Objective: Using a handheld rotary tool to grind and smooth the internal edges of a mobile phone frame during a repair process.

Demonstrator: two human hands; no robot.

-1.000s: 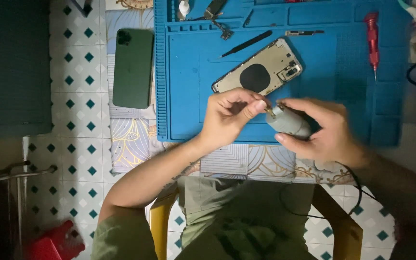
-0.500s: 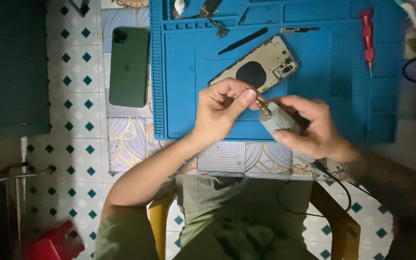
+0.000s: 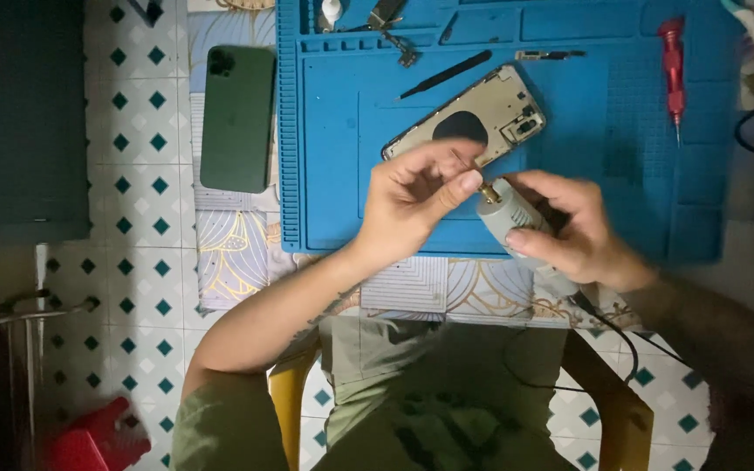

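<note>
My right hand grips a small grey rotary tool with a black cord trailing toward my lap. My left hand pinches the brass chuck at the tool's tip with thumb and fingers. Just behind the hands, a phone back housing with a dark round patch lies tilted on the blue work mat. A dark green phone lies face down to the left of the mat.
On the mat lie a black spudger, a red screwdriver at the right, and tweezers and small tools in the top trays. A patterned cloth covers the table edge. A red stool stands on the tiled floor.
Both hands with the rotary tool have shifted slightly up and left in view. My left fingers stay on the chuck at the tool's tip.
</note>
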